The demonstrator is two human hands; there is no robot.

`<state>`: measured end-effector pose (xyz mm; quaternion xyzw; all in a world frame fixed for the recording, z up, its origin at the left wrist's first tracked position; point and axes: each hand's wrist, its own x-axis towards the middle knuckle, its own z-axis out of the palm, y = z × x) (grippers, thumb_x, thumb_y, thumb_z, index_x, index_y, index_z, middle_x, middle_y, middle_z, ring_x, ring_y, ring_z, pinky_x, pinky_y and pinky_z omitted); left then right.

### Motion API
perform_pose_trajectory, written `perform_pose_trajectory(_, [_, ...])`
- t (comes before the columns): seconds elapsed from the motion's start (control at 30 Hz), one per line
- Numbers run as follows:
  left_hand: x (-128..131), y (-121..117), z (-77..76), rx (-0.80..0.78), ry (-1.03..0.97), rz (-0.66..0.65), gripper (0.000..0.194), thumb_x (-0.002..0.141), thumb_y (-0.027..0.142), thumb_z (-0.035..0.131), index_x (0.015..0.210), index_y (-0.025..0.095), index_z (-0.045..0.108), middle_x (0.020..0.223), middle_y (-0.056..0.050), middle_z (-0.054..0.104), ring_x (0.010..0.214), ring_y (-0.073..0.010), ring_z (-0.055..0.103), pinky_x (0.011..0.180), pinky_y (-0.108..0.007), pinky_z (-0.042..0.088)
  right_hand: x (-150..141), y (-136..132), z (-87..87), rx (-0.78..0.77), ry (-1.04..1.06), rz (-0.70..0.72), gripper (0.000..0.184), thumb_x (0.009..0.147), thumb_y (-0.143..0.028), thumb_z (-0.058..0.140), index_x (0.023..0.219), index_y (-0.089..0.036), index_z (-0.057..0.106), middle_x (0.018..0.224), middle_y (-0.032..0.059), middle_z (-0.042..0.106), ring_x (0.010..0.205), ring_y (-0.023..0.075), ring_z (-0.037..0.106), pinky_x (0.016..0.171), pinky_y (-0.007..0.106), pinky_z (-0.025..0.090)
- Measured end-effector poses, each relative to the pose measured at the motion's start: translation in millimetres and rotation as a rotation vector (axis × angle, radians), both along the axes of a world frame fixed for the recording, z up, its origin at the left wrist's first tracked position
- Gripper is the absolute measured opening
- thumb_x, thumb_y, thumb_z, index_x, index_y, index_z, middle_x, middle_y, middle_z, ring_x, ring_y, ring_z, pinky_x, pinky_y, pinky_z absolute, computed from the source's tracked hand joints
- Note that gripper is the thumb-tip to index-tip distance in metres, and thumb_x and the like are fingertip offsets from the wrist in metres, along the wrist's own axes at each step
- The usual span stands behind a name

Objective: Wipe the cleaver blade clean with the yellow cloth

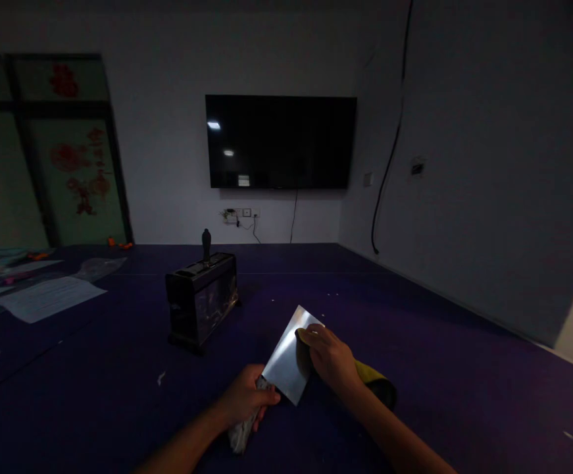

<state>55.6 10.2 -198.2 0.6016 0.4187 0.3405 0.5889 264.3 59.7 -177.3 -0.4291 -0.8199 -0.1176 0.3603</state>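
Note:
My left hand is closed around the pale, wrapped-looking handle of a cleaver. The broad, shiny blade of the cleaver points up and away from me, catching a bright reflection. In my right hand is a yellow and dark cloth, pinched by the fingers against the right side of the blade. Part of the cloth hangs out behind the wrist. Beyond my left hand stands a black knife block, with one dark handle sticking up from its top.
Papers and clear plastic lie at the left on the purple tabletop. Small white scraps are scattered about. A television hangs on the far wall, and a black cable runs down the right wall.

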Motion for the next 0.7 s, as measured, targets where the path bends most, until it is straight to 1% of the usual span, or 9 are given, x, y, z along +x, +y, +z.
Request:
perform_pose_trajectory(0.2, [-2,2,-4.2,0.029,0.006,-0.021,0.029,0.061,0.034,0.065,0.073,0.016,0.046,0.04,0.01,0.043,0.027,-0.0044,0.036,0.03,-0.016,0.032,11,12,-3.6,-0.025,0.096,-0.091,0.042,0.077,-0.009,0.036,0.11,-0.024,0.059,0.103,0.0049,0.059,0.088,0.0164,0.057,0.075,0.026,0.046])
perform_pose_trajectory(0.4, [-2,3,-7.5,0.043,0.007,-0.017,0.031,0.06,0.036,0.066,0.073,0.016,0.046,0.04,0.01,0.042,0.026,-0.0042,0.034,0.03,-0.017,0.032,14,15,-4.6,-0.044,0.14,-0.149,0.045,0.077,-0.007,0.036,0.114,-0.023,0.056,0.106,0.0049,0.057,0.094,0.0166,0.054,0.08,0.026,0.045])
perform_pose_trajectory(0.53, [-3,3,-7.0,0.039,0.029,-0.015,0.03,0.061,0.036,0.064,0.073,0.016,0.045,0.04,0.01,0.043,0.027,-0.0048,0.036,0.031,-0.017,0.031,15,16,-6.2,-0.012,0.151,-0.154,0.044,0.077,-0.007,0.036,0.113,-0.022,0.056,0.106,0.0059,0.056,0.094,0.0168,0.055,0.08,0.027,0.045])
perform_pose_trajectory(0.7, [-1,1,-4.1,0.034,0.025,-0.005,0.03,0.06,0.036,0.064,0.072,0.017,0.045,0.039,0.01,0.043,0.026,-0.0049,0.035,0.03,-0.017,0.031,15,17,-7.3,0.011,0.13,-0.152,0.044,0.077,-0.006,0.036,0.113,-0.02,0.055,0.106,0.0075,0.057,0.092,0.0187,0.056,0.076,0.03,0.048])
